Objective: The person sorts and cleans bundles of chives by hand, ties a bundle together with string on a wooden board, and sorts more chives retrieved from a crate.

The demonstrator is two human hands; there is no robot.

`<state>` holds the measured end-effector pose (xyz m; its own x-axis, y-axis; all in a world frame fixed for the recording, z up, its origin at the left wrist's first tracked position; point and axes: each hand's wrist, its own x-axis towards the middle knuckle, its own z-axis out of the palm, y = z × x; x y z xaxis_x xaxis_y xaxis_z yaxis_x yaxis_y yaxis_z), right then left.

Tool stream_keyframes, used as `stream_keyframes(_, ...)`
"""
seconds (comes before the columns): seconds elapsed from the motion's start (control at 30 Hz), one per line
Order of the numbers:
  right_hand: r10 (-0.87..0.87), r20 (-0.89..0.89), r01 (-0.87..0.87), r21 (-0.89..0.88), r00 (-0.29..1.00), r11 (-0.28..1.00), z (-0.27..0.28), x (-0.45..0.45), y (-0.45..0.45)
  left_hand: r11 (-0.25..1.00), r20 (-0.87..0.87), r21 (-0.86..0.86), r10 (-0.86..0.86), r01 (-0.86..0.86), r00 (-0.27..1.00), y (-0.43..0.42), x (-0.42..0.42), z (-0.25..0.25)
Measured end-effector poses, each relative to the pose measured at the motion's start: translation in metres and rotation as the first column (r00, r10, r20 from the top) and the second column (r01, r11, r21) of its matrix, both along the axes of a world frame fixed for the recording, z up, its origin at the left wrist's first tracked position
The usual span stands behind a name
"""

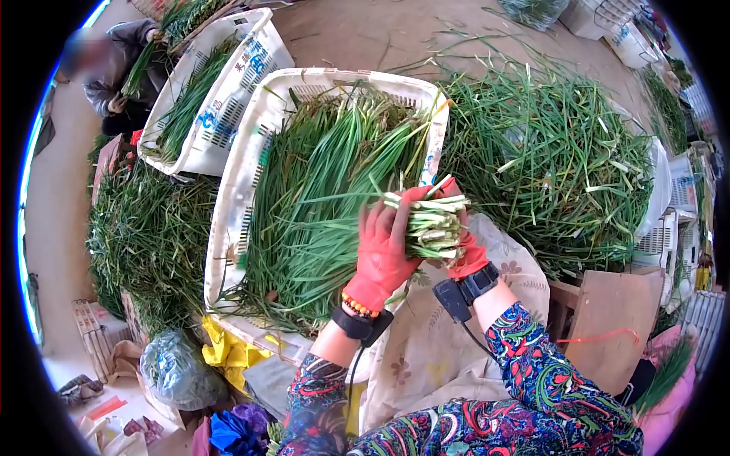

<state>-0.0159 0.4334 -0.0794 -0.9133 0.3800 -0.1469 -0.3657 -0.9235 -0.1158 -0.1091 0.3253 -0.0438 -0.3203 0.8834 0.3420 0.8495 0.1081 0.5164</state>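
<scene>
A bunch of garlic chives (436, 228) is held between my hands over the right edge of a white plastic crate (215, 251). Its pale cut ends point right, while the green leaves trail left over the crate. My left hand (382, 247), in a red glove, is wrapped over the bunch from the left. My right hand (470, 254), also red-gloved, grips it from behind and below, its fingers partly hidden by the stalks. More loose chives (319, 175) fill the crate beneath.
Large heaps of green leaves (547, 167) lie right and left (152, 235) of the crate. Behind stands another white crate (236, 99), beside a person (122, 68) holding greens. A wooden board (612, 319) leans at right; a plastic bag (182, 368) sits lower left.
</scene>
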Motion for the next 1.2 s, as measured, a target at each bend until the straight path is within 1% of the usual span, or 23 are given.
stream_keyframes(0.1,-0.077,-0.035,0.084,0.28,0.996,0.956,0.021,-0.012,-0.007,0.995,-0.032,0.01,0.1,-0.1,0.994,-0.007,-0.006,0.017)
stream_keyframes(0.17,-0.043,-0.031,0.049,0.223,0.999,0.974,0.056,-0.018,-0.016,0.966,0.009,0.217,0.145,-0.143,0.989,-0.003,-0.021,0.022)
stream_keyframes(0.2,-0.001,-0.079,0.021,0.253,0.997,0.967,0.066,-0.022,-0.02,0.981,0.41,0.162,0.034,-0.11,0.911,-0.006,-0.027,0.025)
stream_keyframes(0.27,0.012,-0.066,0.025,0.532,0.998,0.846,0.092,-0.033,-0.029,0.968,0.903,0.25,-0.237,0.009,0.358,-0.017,-0.043,0.032)
stream_keyframes(0.3,-0.03,-0.036,0.047,0.737,0.999,0.674,0.094,-0.039,-0.036,0.925,0.926,0.379,-0.379,0.022,-0.007,-0.025,-0.054,0.035)
stream_keyframes(0.37,-0.192,-0.02,0.059,0.978,0.981,0.198,0.1,-0.052,-0.05,0.816,0.564,0.57,-0.474,-0.096,-0.676,-0.039,-0.067,0.044)
stream_keyframes(0.4,-0.223,-0.056,0.121,0.949,0.973,0.292,0.099,-0.057,-0.054,0.9,0.834,0.416,-0.436,-0.134,-0.339,-0.041,-0.062,0.045)
stream_keyframes(0.43,-0.254,-0.087,0.183,0.906,0.963,0.381,0.096,-0.067,-0.059,0.962,0.983,0.18,-0.182,-0.203,0.011,-0.043,-0.056,0.049)
stream_keyframes(0.5,-0.152,-0.013,0.111,0.741,0.988,0.663,0.105,-0.062,-0.061,0.93,0.927,0.348,-0.36,-0.118,-0.102,-0.034,-0.033,0.089)
stream_keyframes(0.53,-0.224,0.015,0.144,0.725,0.975,0.674,0.1,-0.056,-0.062,0.927,0.839,0.364,-0.369,-0.092,-0.4,-0.034,-0.035,0.084)
stream_keyframes(0.6,-0.261,0.118,0.103,0.71,0.958,0.697,0.103,-0.037,-0.058,0.975,0.919,0.164,-0.205,-0.149,-0.337,-0.02,-0.007,0.1)
stream_keyframes(0.67,-0.349,0.091,0.176,0.73,0.933,0.661,0.113,-0.024,-0.056,0.99,0.998,0.069,-0.067,-0.127,0.022,-0.026,0.007,0.108)
stream_keyframes(0.7,-0.388,0.073,0.206,0.75,0.919,0.628,0.119,-0.018,-0.055,0.993,0.922,0.039,0.006,-0.108,0.386,-0.034,0.013,0.106)
stream_keyframes(0.77,-0.453,-0.046,0.337,0.737,0.89,0.587,0.135,-0.01,-0.046,0.993,0.4,-0.033,0.117,-0.113,0.909,-0.049,0.023,0.093)
stream_keyframes(0.83,-0.541,-0.088,0.378,0.808,0.836,0.452,0.155,0.003,-0.024,0.994,0.314,0.042,0.086,-0.104,0.945,-0.066,0.021,0.053)
stream_keyframes(0.9,-0.662,-0.201,0.436,0.875,0.722,0.21,0.192,0.025,-0.004,0.791,0.019,-0.543,0.345,-0.28,0.938,-0.095,0.013,0.035)
stream_keyframes(0.97,-0.717,-0.335,0.56,0.824,0.611,0.092,0.243,0.043,0.016,0.624,-0.109,-0.759,0.16,-0.186,0.981,-0.158,-0.022,-0.017)
stream_keyframes(1.0,-0.771,-0.433,0.499,0.849,0.467,-0.174,0.262,0.06,0.026,0.755,-0.205,-0.636,0.033,-0.159,0.978,-0.195,-0.042,-0.019)
stream_keyframes(1.03,-0.776,-0.486,0.468,0.838,0.403,-0.282,0.274,0.073,0.028,0.577,-0.189,-0.748,0.291,-0.33,0.938,-0.208,-0.064,-0.008)
stream_keyframes(1.07,-0.774,-0.538,0.428,0.818,0.333,-0.384,0.287,0.086,0.03,0.843,-0.133,-0.422,0.306,-0.333,0.943,-0.23,-0.081,0.02)
stream_keyframes(1.13,-0.771,-0.532,0.525,0.793,0.349,-0.31,0.304,0.102,0.023,0.569,-0.134,-0.595,0.626,-0.568,0.768,-0.207,-0.079,0.153)
stream_keyframes(1.17,-0.768,-0.535,0.573,0.772,0.352,-0.275,0.31,0.108,0.017,0.909,0.258,-0.133,0.417,-0.395,0.871,-0.221,-0.098,0.167)
stream_keyframes(1.2,-0.745,-0.482,0.626,0.772,0.461,-0.112,0.316,0.107,-0.009,0.944,0.407,0.055,0.277,-0.326,0.87,-0.208,-0.067,0.232)
